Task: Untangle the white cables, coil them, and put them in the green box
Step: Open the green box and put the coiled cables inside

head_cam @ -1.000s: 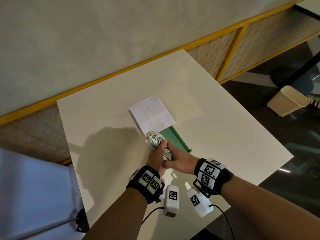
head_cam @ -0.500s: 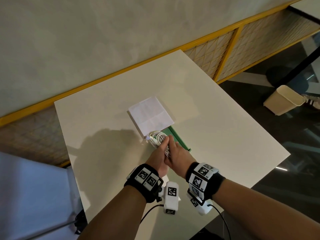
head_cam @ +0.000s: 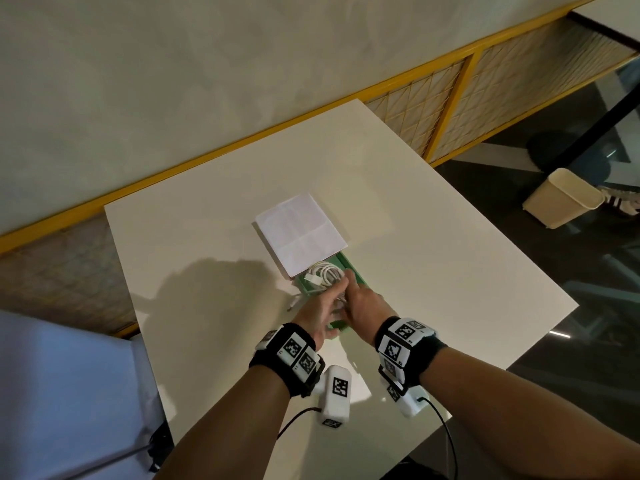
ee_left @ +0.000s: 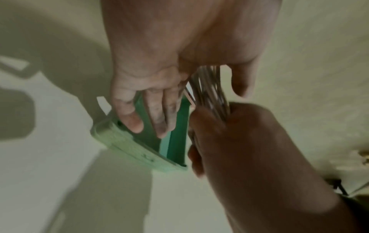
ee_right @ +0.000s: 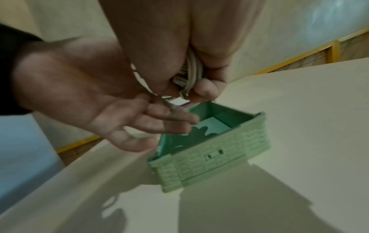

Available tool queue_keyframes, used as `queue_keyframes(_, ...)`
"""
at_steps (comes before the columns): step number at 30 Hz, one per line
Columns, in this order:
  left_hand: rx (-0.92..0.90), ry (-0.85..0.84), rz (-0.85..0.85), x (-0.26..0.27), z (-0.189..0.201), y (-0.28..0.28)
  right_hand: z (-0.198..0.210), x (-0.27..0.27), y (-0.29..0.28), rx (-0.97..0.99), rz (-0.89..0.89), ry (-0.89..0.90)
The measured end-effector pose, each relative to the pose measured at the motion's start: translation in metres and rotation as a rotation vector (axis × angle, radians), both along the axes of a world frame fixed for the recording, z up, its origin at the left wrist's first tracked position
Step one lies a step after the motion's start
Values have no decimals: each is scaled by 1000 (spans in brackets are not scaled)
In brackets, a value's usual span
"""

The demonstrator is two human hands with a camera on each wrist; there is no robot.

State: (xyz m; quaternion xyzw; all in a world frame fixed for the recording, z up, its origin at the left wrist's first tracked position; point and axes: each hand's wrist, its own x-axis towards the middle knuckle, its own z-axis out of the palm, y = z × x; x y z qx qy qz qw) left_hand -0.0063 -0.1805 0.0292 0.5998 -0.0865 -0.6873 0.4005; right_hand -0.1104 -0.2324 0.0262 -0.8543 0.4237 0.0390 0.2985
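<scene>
A coil of white cables (head_cam: 322, 273) hangs over the far half of the open green box (head_cam: 354, 271). My right hand (head_cam: 363, 303) pinches the coil (ee_right: 190, 71) between thumb and fingers. My left hand (head_cam: 320, 308) lies beside it, its straight fingers (ee_left: 157, 110) reaching down into the box (ee_left: 127, 141) and touching the strands (ee_left: 209, 88). One loose cable end (head_cam: 292, 304) trails onto the table left of the box. In the right wrist view the box (ee_right: 211, 151) shows a pale ribbed outer wall and nothing on its near floor.
A white square sheet or lid (head_cam: 300, 233) covers the box's far end. The white table (head_cam: 433, 271) ends close behind my wrists and to the right. A beige bin (head_cam: 561, 197) stands on the dark floor at the right.
Both hands have carried the coil forward and to the right, from the box's left rim to above its inside. The left fingers have straightened into the box.
</scene>
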Motion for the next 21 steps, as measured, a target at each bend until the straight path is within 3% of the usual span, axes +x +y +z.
queue_keyframes(4,16,-249,-69,23,-2,15,-7,-8,-13,28,-128,156)
queue_keyframes(12,-67,-374,233,49,-30,18,-15,8,-9,-54,-124,275)
queue_keyframes(14,-90,-483,182,49,-34,13,-16,12,-9,-78,-111,295)
queue_keyframes(19,-167,-1012,-163,57,-39,7,-23,15,-11,-114,-104,337)
queue_keyframes(21,-187,-1075,-229,59,-38,4,-27,16,-10,-145,-90,350)
